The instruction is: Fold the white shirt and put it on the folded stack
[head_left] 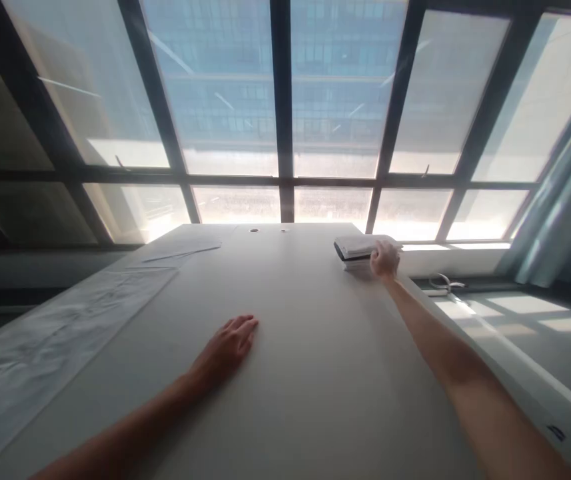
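On the white table (285, 400), my left hand (230, 340) rests palm down near the middle, its fingers stretched out and holding nothing. My right arm reaches to the far right corner, where my right hand (385, 259) is closed on the right end of a stack of folded white sheets (360, 245). A dark layer shows along the stack's left side, between the upper and lower white parts. My right fingertips are partly hidden against the stack.
Loose papers (180, 251) lie at the table's far left, and a large sheet with grey marbled patterns (75, 333) covers its left side. Tall windows stand beyond. A grey curtain (555, 207) hangs at right, above a coiled white cable (442, 285).
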`<state>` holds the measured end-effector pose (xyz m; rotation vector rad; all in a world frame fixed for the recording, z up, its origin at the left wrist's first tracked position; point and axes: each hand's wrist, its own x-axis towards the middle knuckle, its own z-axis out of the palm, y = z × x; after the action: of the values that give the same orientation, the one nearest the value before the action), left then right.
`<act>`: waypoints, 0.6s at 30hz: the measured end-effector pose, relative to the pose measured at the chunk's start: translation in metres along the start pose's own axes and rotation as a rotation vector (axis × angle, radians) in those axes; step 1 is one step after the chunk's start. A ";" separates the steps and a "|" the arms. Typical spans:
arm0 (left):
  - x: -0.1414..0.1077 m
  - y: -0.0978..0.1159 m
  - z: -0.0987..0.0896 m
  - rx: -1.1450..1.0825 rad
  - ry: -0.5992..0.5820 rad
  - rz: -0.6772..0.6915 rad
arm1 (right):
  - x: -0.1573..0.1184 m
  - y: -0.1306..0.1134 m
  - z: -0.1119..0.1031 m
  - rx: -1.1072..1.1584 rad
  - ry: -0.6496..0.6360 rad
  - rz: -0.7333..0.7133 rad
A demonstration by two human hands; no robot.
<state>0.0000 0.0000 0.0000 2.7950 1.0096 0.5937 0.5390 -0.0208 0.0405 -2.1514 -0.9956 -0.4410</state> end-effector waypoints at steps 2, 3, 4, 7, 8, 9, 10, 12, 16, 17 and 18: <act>-0.001 0.002 -0.001 -0.009 -0.008 -0.003 | -0.001 -0.010 0.001 -0.026 -0.128 -0.015; -0.001 0.003 -0.001 -0.014 -0.015 -0.002 | -0.002 -0.015 0.001 -0.029 -0.177 0.011; -0.002 0.003 -0.001 -0.018 -0.022 0.000 | -0.004 -0.020 0.000 -0.029 -0.202 0.042; -0.004 0.005 -0.001 -0.028 -0.047 0.011 | -0.024 -0.041 -0.003 -0.040 -0.139 0.066; -0.005 0.006 -0.001 -0.031 -0.053 0.013 | -0.035 -0.051 -0.002 -0.049 -0.114 0.035; -0.005 0.006 -0.001 -0.033 -0.057 0.013 | -0.049 -0.063 0.001 -0.056 -0.105 -0.011; -0.005 0.007 -0.001 -0.034 -0.060 0.010 | -0.064 -0.076 0.006 -0.057 -0.118 -0.068; -0.005 0.009 -0.001 -0.031 -0.069 0.005 | -0.098 -0.106 0.019 -0.038 -0.210 -0.178; -0.006 0.016 -0.004 -0.017 -0.090 0.002 | -0.165 -0.166 0.044 0.037 -0.461 -0.331; -0.006 0.018 -0.005 -0.012 -0.094 -0.002 | -0.179 -0.179 0.047 0.052 -0.514 -0.373; -0.006 0.019 -0.005 -0.009 -0.099 -0.006 | -0.191 -0.189 0.048 0.065 -0.558 -0.421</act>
<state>0.0050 -0.0191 0.0068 2.7823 0.9928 0.4531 0.2718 -0.0006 -0.0116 -2.0407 -1.7613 0.0170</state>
